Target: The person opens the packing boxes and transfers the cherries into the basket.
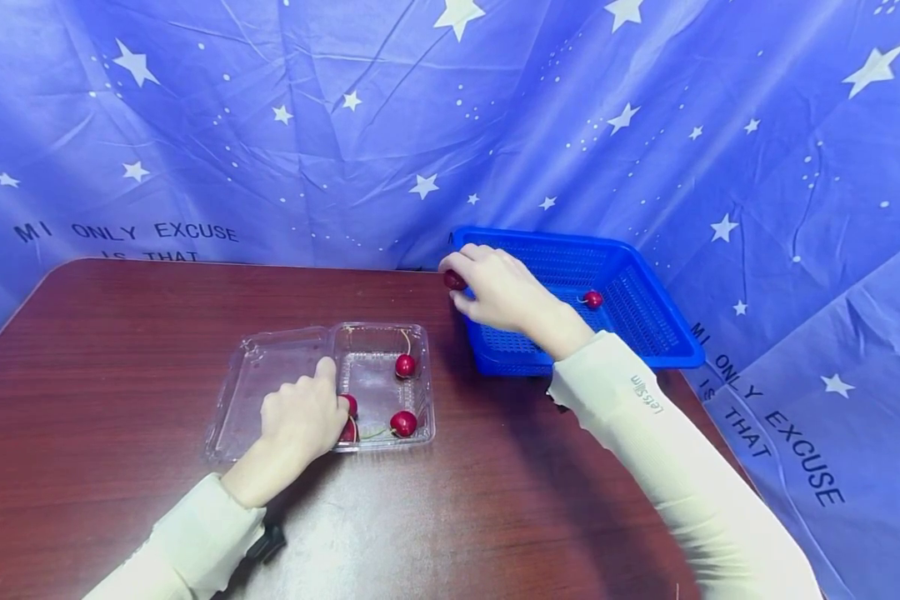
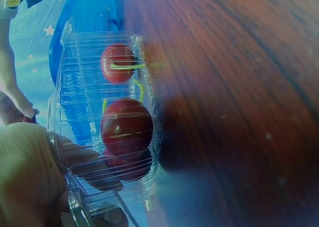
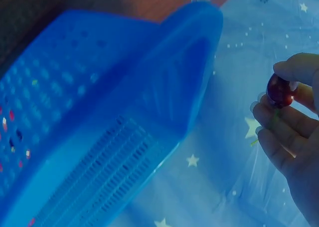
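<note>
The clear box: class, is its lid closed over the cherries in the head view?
No, the lid lies folded open to the left of the box, not over the cherries.

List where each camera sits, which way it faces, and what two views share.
Head: on the head, facing forward and down at the table, clear container and blue basket; left hand, right hand and sleeves show.
Left wrist: on the left wrist, facing through the container's side at cherries; left hand close, right hand beyond.
Right wrist: on the right wrist, facing the basket and starred cloth; only the right hand shows.
Head and right wrist both show the held cherry.
</note>
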`<state>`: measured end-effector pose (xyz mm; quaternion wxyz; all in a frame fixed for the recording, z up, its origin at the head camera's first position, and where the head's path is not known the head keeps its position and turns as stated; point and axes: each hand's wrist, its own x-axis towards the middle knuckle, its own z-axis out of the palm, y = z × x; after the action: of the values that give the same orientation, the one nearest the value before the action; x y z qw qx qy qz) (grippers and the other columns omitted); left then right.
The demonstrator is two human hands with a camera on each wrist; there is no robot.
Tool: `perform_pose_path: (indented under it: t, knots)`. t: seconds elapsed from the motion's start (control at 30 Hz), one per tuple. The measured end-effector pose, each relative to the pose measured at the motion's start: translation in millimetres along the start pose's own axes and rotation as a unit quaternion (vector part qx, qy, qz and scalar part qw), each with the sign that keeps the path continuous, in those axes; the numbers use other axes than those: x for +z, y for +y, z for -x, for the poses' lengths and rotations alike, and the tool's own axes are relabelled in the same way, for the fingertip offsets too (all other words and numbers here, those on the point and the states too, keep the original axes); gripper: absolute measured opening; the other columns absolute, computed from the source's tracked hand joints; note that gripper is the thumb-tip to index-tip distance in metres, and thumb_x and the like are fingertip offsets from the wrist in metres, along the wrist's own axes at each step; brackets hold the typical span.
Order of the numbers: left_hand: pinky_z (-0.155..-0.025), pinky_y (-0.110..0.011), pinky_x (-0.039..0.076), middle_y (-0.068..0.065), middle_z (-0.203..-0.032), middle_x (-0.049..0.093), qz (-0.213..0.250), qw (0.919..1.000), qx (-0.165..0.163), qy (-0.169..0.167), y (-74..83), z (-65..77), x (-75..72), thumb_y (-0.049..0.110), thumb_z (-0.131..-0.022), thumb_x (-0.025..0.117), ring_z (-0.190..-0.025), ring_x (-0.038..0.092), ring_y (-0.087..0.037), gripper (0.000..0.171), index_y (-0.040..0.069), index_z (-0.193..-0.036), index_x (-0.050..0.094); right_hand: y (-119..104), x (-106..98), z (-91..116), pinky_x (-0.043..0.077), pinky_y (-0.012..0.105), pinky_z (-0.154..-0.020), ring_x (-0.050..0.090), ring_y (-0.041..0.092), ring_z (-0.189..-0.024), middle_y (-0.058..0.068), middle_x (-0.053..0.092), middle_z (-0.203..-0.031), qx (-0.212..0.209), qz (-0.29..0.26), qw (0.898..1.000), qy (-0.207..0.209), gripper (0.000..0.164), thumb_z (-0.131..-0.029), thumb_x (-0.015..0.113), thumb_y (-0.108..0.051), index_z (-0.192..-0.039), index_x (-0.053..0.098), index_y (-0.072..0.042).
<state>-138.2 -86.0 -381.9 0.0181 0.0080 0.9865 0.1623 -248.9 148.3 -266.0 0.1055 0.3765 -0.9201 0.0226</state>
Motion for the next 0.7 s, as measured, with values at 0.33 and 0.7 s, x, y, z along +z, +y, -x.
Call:
perform_pose_path:
  t: [0.33, 0.7]
  knots:
    - [-0.051, -0.055, 0.048, -0.028, -0.075, 0.068, 0.001, 1.0, -0.001, 0.002, 0.7, 0.6, -0.6, 0.021, -0.087, 0.054, -0.066, 0.065, -0.047, 0.022, 0.002, -0.09, 0.043, 22.5, -15.2, 7.9, 0.052, 0.05, -0.082, 0.062, 0.032, -0.092, 0.015, 0.068, -0.105, 0.052, -0.008, 0.999, -0.004, 0.031, -0.086, 0.065, -0.016, -0.115, 0.064, -0.006]
    - [-0.051, -0.055, 0.047, -0.029, -0.074, 0.068, 0.005, 1.0, 0.0, 0.006, 0.6, 0.6, -0.8, 0.021, -0.086, 0.054, -0.067, 0.064, -0.048, 0.022, 0.002, -0.09, 0.043, 58.2, -17.7, 21.3, 0.048, 0.054, -0.09, 0.06, 0.035, -0.1, 0.02, 0.065, -0.111, 0.12, -0.009, 0.992, -0.03, 0.035, -0.087, 0.064, -0.016, -0.119, 0.061, -0.002]
